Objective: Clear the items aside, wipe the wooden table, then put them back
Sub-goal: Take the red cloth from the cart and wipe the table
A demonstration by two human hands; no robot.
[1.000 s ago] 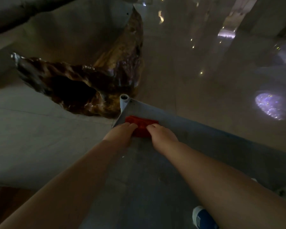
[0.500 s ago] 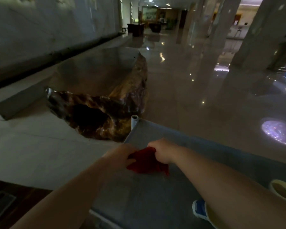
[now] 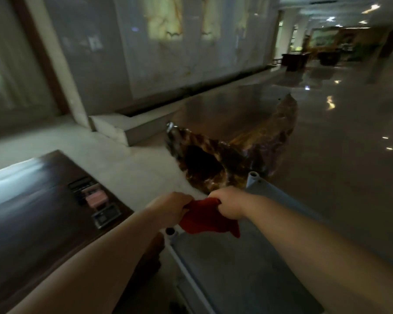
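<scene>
Red cloth (image 3: pixel 204 219) hangs over the grey cart (image 3: pixel 236 273) — our left hand (image 3: pixel 171 206) and right hand (image 3: pixel 230 205) each pinch a top corner; the wooden desk (image 3: pixel 32 218) sits at nine o'clock.

Dark wooden table (image 3: pixel 32 214): we see it at the lower left of the frame, its glossy top catching pale light.
On the table: near its right edge we count a dark striped item (image 3: pixel 81 185), a pink case (image 3: pixel 97 198) and a dark framed item (image 3: pixel 106 215). They are too blurred to name more closely.
Grey cart top (image 3: pixel 236 273): lower centre, with a pale tube post (image 3: pixel 253 179) at its far corner.
Floor (image 3: pixel 349 159): polished stone, right side of the frame.
On the floor: we see a burl-wood block (image 3: pixel 241 137) with a flat top, mid-frame.
</scene>
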